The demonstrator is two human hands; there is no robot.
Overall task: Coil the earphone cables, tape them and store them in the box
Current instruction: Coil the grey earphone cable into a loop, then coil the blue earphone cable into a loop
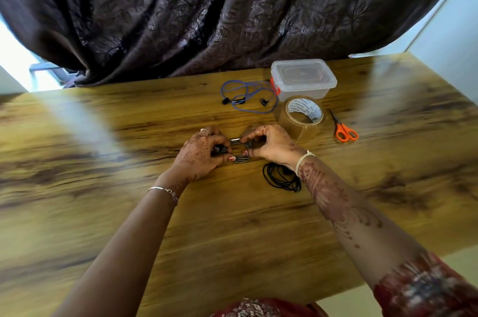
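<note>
We count three earphone cables: grey coil (241, 158), pinched by both left hand (200, 152) and right hand (271, 144), fingers hiding much; black coil (276, 177), partly under the right wrist; blue cable (245, 95), loose beside one box (304, 78). One tape roll (302, 116), one scissors (345, 130).

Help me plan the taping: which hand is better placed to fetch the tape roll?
Probably right. The right hand lies beside the tape roll; the left hand sits farther off, gripping the coiled cable.
</note>
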